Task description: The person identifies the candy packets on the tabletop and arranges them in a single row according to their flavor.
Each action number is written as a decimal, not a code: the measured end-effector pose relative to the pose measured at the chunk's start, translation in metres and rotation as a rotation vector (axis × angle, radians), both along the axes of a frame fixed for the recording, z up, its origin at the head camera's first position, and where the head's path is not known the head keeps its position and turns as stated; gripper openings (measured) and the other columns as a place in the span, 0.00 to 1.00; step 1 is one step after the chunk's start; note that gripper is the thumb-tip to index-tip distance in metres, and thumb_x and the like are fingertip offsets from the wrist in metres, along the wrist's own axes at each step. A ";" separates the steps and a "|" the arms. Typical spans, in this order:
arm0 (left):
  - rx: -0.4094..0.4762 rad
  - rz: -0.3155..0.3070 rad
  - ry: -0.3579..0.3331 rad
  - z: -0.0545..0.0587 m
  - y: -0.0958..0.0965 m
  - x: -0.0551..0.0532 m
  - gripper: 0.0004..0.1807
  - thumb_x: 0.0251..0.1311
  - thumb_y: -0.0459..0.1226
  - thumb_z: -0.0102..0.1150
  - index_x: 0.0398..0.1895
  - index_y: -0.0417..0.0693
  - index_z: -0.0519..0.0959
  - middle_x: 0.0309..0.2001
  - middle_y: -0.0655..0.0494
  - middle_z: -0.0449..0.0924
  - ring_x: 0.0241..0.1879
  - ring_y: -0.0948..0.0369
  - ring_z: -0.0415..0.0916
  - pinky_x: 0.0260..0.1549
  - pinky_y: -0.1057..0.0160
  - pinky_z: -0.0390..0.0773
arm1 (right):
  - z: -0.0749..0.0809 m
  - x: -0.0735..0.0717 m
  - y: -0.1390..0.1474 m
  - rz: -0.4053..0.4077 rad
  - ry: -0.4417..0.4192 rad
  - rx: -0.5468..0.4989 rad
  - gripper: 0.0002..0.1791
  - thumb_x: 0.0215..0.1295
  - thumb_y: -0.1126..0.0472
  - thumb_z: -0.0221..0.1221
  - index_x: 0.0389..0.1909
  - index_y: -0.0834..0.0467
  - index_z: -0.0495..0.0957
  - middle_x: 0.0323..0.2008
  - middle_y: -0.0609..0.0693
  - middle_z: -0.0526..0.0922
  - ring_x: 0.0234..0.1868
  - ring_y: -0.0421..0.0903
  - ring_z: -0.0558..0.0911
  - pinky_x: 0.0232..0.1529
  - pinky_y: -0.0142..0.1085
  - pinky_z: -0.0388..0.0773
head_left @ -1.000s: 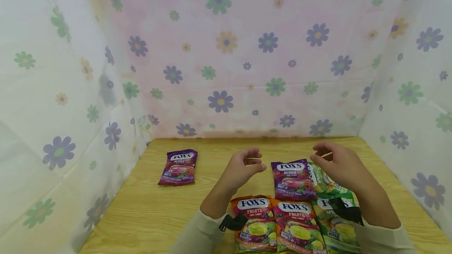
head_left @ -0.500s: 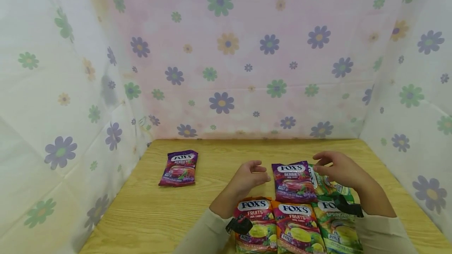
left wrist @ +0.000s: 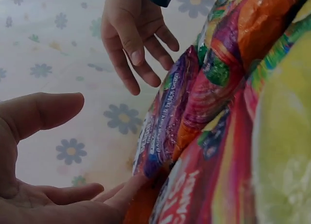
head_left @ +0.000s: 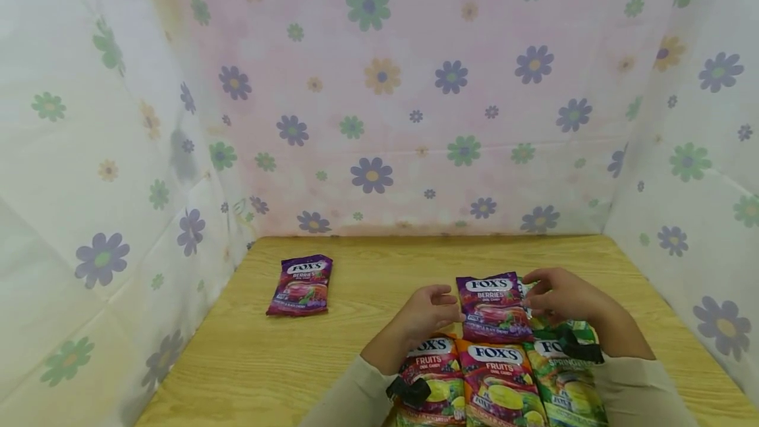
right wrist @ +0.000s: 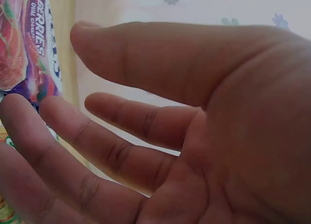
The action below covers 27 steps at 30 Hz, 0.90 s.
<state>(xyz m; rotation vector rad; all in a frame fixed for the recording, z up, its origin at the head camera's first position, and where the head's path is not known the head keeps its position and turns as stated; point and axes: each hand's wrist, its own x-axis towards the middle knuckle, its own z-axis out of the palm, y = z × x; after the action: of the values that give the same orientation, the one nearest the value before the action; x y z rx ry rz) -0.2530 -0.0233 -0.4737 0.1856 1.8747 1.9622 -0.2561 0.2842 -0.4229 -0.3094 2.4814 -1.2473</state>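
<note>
A purple Fox's Berries candy bag [head_left: 493, 308] lies on the table between my two hands. My left hand [head_left: 425, 315] is at its left side, fingers loosely bent, fingertips right at the bag's edge. On the other side my right hand [head_left: 566, 295] is over a green candy bag [head_left: 578, 331], its fingertips close to the purple bag's right edge. In the right wrist view the palm and spread fingers hold nothing, with the berries bag [right wrist: 29, 49] beyond the fingertips. The left wrist view shows the thumb and fingers apart, the fingertips near the purple bag [left wrist: 167, 112].
In front of the purple bag lie two orange-red Fox's Fruits bags [head_left: 431, 381] and a green Fox's bag [head_left: 566, 384] in a row. Another Berries bag [head_left: 301, 285] lies alone at the back left of the wooden table [head_left: 249, 361]. Flowered cloth [head_left: 379, 117] surrounds the table.
Both hands have come lower and closer to the purple bag's sides. The left hand has moved right and toward the body; the right hand has dropped slightly. The bags remain in place.
</note>
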 end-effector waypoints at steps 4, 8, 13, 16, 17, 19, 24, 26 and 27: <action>0.031 -0.002 -0.002 -0.005 0.001 -0.001 0.45 0.56 0.29 0.73 0.77 0.38 0.63 0.69 0.40 0.71 0.64 0.49 0.76 0.65 0.48 0.78 | -0.005 -0.003 -0.002 -0.039 -0.015 0.032 0.31 0.73 0.60 0.62 0.68 0.74 0.66 0.49 0.63 0.83 0.36 0.52 0.86 0.34 0.47 0.87; 0.072 -0.015 -0.035 -0.011 0.003 -0.002 0.44 0.56 0.27 0.73 0.76 0.38 0.63 0.69 0.40 0.71 0.63 0.49 0.76 0.63 0.51 0.80 | -0.009 -0.004 -0.005 -0.055 -0.027 0.059 0.32 0.71 0.58 0.64 0.66 0.75 0.68 0.45 0.60 0.84 0.33 0.52 0.87 0.35 0.47 0.88; 0.102 -0.020 -0.083 -0.016 0.005 -0.003 0.42 0.58 0.25 0.71 0.76 0.37 0.63 0.65 0.41 0.74 0.61 0.50 0.77 0.62 0.52 0.80 | -0.013 -0.005 -0.007 -0.087 -0.069 0.071 0.34 0.69 0.56 0.66 0.66 0.74 0.67 0.44 0.58 0.85 0.33 0.52 0.89 0.34 0.48 0.89; 0.114 -0.024 -0.090 -0.017 0.006 -0.003 0.42 0.59 0.25 0.70 0.76 0.37 0.63 0.64 0.42 0.75 0.61 0.51 0.77 0.62 0.52 0.80 | -0.015 -0.006 -0.008 -0.094 -0.074 0.081 0.35 0.68 0.55 0.67 0.66 0.74 0.68 0.42 0.57 0.86 0.32 0.52 0.89 0.34 0.48 0.89; 0.118 -0.026 -0.092 -0.016 0.006 -0.003 0.42 0.59 0.26 0.70 0.76 0.37 0.63 0.64 0.42 0.75 0.62 0.50 0.77 0.62 0.52 0.80 | -0.015 -0.006 -0.008 -0.097 -0.075 0.081 0.35 0.68 0.55 0.67 0.66 0.73 0.68 0.41 0.57 0.87 0.32 0.53 0.89 0.34 0.48 0.89; 0.126 -0.029 -0.094 -0.015 0.005 -0.003 0.42 0.58 0.26 0.71 0.76 0.37 0.63 0.65 0.42 0.75 0.62 0.50 0.77 0.62 0.53 0.81 | -0.017 -0.007 -0.008 -0.095 -0.072 0.084 0.35 0.68 0.55 0.67 0.66 0.73 0.69 0.41 0.56 0.87 0.31 0.52 0.89 0.34 0.48 0.89; 0.142 -0.054 -0.088 -0.012 0.003 -0.004 0.43 0.59 0.25 0.69 0.77 0.36 0.61 0.66 0.39 0.73 0.63 0.49 0.77 0.62 0.54 0.81 | -0.022 -0.009 -0.008 -0.107 -0.074 0.087 0.35 0.68 0.55 0.67 0.66 0.72 0.69 0.41 0.55 0.86 0.31 0.52 0.88 0.33 0.47 0.88; 0.148 -0.061 -0.088 -0.011 0.002 -0.004 0.42 0.60 0.25 0.68 0.77 0.36 0.60 0.66 0.38 0.73 0.63 0.49 0.77 0.62 0.53 0.80 | -0.023 -0.009 -0.009 -0.111 -0.075 0.085 0.34 0.68 0.55 0.67 0.67 0.72 0.68 0.40 0.55 0.86 0.30 0.52 0.88 0.33 0.47 0.88; 0.152 -0.063 -0.092 -0.011 0.001 -0.004 0.43 0.60 0.25 0.68 0.77 0.36 0.60 0.67 0.38 0.72 0.63 0.49 0.77 0.62 0.53 0.80 | -0.024 -0.010 -0.009 -0.114 -0.076 0.086 0.34 0.68 0.56 0.67 0.66 0.72 0.69 0.40 0.56 0.86 0.30 0.52 0.88 0.33 0.47 0.88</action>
<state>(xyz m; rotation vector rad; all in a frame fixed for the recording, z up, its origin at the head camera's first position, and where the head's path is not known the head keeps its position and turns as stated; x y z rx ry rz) -0.2574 -0.0222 -0.4843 0.1928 1.6440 2.0357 -0.2660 0.2750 -0.4464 -0.0987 2.5091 -1.1685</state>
